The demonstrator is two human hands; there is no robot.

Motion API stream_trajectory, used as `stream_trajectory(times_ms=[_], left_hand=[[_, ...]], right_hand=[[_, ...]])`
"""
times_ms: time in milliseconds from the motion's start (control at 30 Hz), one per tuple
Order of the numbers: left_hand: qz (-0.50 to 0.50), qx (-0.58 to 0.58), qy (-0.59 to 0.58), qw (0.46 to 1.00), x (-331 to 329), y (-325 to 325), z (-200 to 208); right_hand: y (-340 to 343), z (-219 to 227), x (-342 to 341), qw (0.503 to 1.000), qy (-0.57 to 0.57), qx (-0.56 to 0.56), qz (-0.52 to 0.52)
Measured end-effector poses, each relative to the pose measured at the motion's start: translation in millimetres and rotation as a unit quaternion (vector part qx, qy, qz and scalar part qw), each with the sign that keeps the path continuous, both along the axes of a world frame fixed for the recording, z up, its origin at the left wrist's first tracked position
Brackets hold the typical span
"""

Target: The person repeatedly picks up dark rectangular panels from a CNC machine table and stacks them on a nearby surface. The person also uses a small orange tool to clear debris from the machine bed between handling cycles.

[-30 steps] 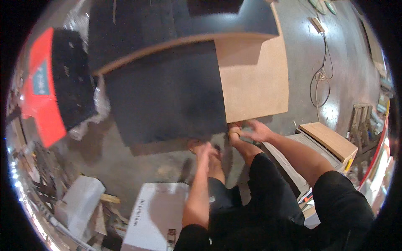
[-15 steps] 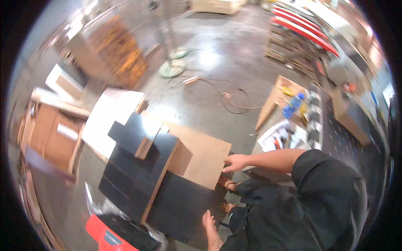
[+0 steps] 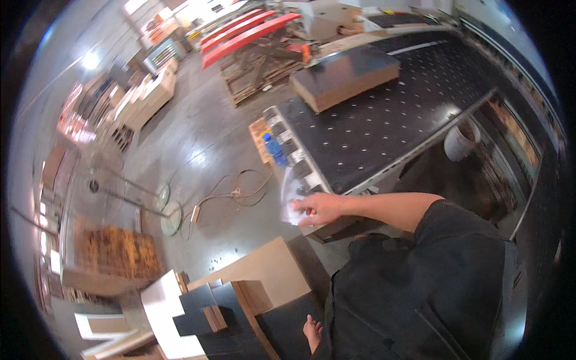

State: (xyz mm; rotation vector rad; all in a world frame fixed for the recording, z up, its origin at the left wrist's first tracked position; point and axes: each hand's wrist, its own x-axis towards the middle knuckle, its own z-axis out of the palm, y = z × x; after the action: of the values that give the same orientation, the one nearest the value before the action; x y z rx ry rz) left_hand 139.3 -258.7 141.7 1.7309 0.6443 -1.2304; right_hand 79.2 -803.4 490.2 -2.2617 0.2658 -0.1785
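Note:
My right hand (image 3: 324, 207) is stretched out over a white paper sheet (image 3: 291, 195) on a ledge at the end of the large dark table. Its fingers are smeared by motion. Small orange bits show at the fingertips, and whether they are gripped I cannot make out. My left hand (image 3: 312, 330) hangs low beside the stacked boards, fingers loosely apart and nothing in them. Next to it lies a black board (image 3: 288, 327). A bare brown board (image 3: 279, 270) and a raised black panel (image 3: 237, 327) with small wood strips (image 3: 214, 318) on top are close by.
A blue bottle (image 3: 274, 149) stands beyond the paper. On the dark dotted table (image 3: 384, 129) rests a thick black-topped panel (image 3: 348, 75). A white bucket (image 3: 461, 141) sits beneath the table. A cable (image 3: 237, 193) coils on the floor near a fan stand (image 3: 171, 217).
My view has swung right toward the dark table. My right hand has left the brown board's edge and reached over the paper. My left hand still hangs by the boards.

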Motion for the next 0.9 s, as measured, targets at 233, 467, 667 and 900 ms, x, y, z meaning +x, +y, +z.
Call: stream_trajectory(times_ms=[233, 467, 667, 900], left_hand=[[0.101, -0.264, -0.117, 0.952, 79, -158, 86], [-0.011, -0.376, -0.375, 0.847, 88, -440, 297], [-0.085, -0.456, -0.322, 0.825, 5, -652, 332], [-0.122, -0.344, -0.365, 0.857, 31, -806, 338]], right_hand=[[-141, 24, -118, 0.961, -0.088, 0.090, -0.248], [-345, 29, -260, 0.843, -0.240, 0.136, -0.463], [-476, 17, -328, 0.742, -0.307, 0.205, -0.560], [-566, 3, -344, 0.761, -0.244, 0.238, -0.552]])
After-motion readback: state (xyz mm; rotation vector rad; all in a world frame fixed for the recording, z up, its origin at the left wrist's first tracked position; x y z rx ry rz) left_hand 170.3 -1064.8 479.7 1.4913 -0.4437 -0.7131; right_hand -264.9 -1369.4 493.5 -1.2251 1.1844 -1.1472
